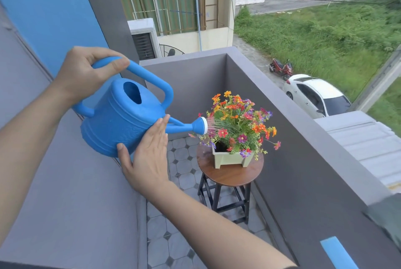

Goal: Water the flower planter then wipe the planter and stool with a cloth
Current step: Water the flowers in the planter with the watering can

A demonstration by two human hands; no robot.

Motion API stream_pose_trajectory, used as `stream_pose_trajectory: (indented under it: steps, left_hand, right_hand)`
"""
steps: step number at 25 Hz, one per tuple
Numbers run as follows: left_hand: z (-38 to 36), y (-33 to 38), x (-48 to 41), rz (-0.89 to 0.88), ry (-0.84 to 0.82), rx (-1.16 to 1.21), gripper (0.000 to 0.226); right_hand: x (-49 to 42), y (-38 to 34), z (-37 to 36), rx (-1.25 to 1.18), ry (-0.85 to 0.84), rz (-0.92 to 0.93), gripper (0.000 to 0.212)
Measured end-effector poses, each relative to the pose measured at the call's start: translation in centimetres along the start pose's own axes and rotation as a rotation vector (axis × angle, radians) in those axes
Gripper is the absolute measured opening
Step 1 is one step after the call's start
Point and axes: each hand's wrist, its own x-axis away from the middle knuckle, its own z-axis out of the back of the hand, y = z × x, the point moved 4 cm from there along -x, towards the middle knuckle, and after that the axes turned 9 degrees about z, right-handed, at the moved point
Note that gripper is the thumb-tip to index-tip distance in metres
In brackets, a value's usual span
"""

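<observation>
Hands, two, tip one watering can (121,119) over one planter (230,157).

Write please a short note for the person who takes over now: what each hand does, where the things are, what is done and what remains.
Left hand: closed around the top handle of the blue watering can, tilting it.
Right hand: open, palm flat against the can's side, steadying it.
Water sprays from the spout head onto the flowers.
The planter stands on the round stool by the balcony wall.
Done: watering is under way.
Left: finish pouring, put the can down, wipe planter and stool. No cloth can be clearly made out.
</observation>
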Motion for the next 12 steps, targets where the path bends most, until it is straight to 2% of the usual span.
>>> stream_pose_trajectory:
  steps: [5,9,12]
  left_hand:
    - [-0.3,0.1,-0.2,0.032,0.051,-0.011,0.032]
    - [-0.1,-0.2,-1.0,0.074,0.119,-0.028,0.01]
    - [-0.2,0.1,-1.6,0.075,0.113,-0.094,0.021]
  right_hand:
    - [-0.8,-0.2,1.3,-0.019,-0.018,-0.04,0.097]
    - [-2.3,0.3,2.6,0.025,-0.043,-0.02,0.099]
    - [-2.6,0.2,2.6,0.026,-0.064,-0.033,0.098]
